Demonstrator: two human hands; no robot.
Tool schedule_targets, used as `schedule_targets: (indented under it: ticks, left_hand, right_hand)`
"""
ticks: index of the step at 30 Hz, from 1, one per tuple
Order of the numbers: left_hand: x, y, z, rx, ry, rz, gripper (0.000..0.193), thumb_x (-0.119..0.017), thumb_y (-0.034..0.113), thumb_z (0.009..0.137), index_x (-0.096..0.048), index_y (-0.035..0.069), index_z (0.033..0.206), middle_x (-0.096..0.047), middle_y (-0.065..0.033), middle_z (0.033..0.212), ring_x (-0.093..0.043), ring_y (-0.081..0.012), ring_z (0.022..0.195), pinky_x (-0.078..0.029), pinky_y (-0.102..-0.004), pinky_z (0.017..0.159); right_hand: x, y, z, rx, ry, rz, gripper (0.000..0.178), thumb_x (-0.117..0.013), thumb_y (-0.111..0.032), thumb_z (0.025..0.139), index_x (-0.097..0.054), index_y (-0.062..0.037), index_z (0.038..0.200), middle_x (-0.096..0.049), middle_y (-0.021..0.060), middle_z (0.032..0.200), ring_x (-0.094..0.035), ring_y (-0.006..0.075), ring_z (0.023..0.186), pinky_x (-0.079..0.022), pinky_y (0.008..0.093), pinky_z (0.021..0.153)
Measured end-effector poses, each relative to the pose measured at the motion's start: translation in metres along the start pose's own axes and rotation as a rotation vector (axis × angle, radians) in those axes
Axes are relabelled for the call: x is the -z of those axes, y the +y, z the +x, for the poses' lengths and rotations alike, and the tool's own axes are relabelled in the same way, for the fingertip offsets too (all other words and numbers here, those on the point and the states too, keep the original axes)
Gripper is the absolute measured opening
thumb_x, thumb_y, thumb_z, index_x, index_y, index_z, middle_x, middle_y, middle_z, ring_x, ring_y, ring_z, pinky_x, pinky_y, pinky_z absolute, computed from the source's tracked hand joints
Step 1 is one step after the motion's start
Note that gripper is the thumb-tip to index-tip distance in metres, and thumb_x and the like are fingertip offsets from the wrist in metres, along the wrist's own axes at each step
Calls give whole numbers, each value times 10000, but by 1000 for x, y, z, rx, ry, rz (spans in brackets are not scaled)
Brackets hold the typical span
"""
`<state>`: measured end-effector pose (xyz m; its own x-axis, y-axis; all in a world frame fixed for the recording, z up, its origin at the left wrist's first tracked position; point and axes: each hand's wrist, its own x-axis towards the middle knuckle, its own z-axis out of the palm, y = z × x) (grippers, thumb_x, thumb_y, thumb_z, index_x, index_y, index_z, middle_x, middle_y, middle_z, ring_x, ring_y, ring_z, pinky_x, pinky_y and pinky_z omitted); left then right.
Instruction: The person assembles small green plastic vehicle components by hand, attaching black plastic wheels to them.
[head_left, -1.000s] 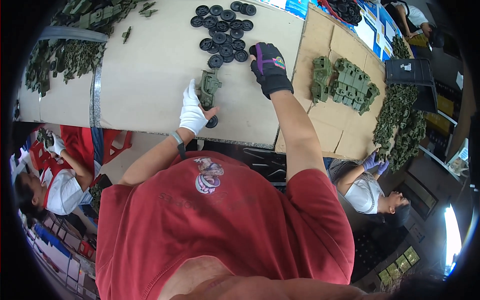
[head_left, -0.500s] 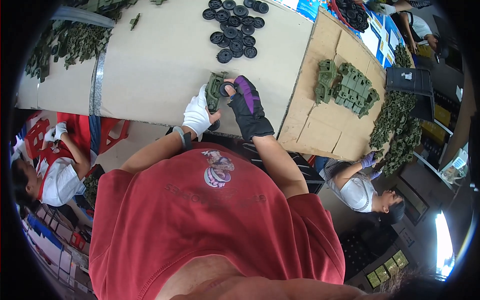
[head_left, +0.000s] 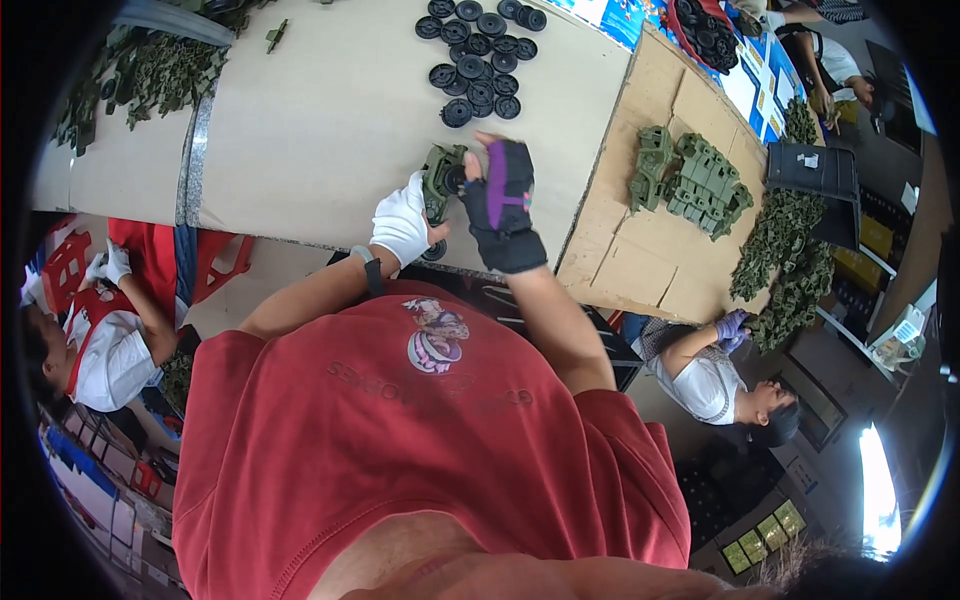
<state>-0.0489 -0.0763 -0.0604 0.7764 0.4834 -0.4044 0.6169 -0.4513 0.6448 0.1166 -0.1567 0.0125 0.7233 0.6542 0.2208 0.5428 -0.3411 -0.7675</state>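
Note:
My left hand (head_left: 402, 222), in a white glove, is closed around a dark green toy vehicle body (head_left: 437, 205) above the near part of the table. On the vehicle's right side sits a black wheel (head_left: 455, 178). Another black wheel (head_left: 434, 251) shows at its near end, below my left thumb. My right hand (head_left: 505, 205), in a black and purple fingerless glove, is right beside the vehicle. Its bare thumb and a fingertip are apart, close to the wheel, with nothing seen gripped. Whether the palm touches the wheel is hidden.
Loose black wheels (head_left: 480, 65) lie farther back. Cardboard (head_left: 620, 240) at right carries green vehicle bodies (head_left: 700, 185). Green parts are heaped at far left (head_left: 170, 75) and far right (head_left: 785, 265). Co-workers sit at left (head_left: 115, 350) and right (head_left: 705, 380); another person is at the back right.
My right thumb has come off the wheel's outer face, and the hand has turned upright beside the vehicle. The wheel now sits closer against the body. My left hand keeps its hold.

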Motion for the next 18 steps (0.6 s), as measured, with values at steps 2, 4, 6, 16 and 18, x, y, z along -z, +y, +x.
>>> schedule_targets:
  ticks: [2, 4, 6, 16, 18]
  left_hand:
    - [6, 8, 1, 22, -34, 12, 1038, -903, 449, 744, -398, 9, 1538, -721, -263, 1124, -706, -482, 1043, -571, -545, 923]
    - [6, 7, 4, 46, -65, 25, 1045, -909, 453, 736, -402, 18, 1540, -717, -260, 1154, -701, -480, 1077, -570, -541, 940]
    - [-1, -4, 6, -320, 134, 29, 976, -924, 408, 712, -476, 30, 1493, -745, -236, 1121, -729, -432, 1057, -585, -518, 916]
    - [5, -7, 0, -170, -31, -161, 910, -921, 343, 714, -451, 70, 1443, -671, -218, 1194, -666, -437, 1119, -550, -534, 958]
    - [-4, -10, 0, -258, 2, 1, 905, -913, 332, 718, -450, 77, 1453, -672, -210, 1194, -666, -441, 1115, -548, -544, 955]
  right_hand:
    - [-2, -1, 27, 329, -202, -101, 228, -671, -190, 950, -740, -87, 1141, -729, 152, 1127, -680, 397, 1067, -527, 519, 951]
    - [-19, -1, 40, 615, -446, -168, 253, -675, -229, 909, -751, -127, 1128, -741, 116, 1095, -690, 365, 1064, -530, 520, 959]
    - [-23, -11, 39, 696, -735, -363, 292, -718, -248, 806, -754, -155, 1081, -741, 93, 1023, -707, 304, 1012, -549, 465, 897]
    - [-38, -9, 44, 161, -553, -372, 271, -731, -257, 901, -708, -76, 1102, -728, 186, 1051, -698, 387, 1013, -529, 511, 906]
    - [-37, -1, 44, 454, -518, -313, 236, -734, -258, 871, -713, -99, 1045, -728, 165, 1034, -696, 366, 986, -524, 514, 880]
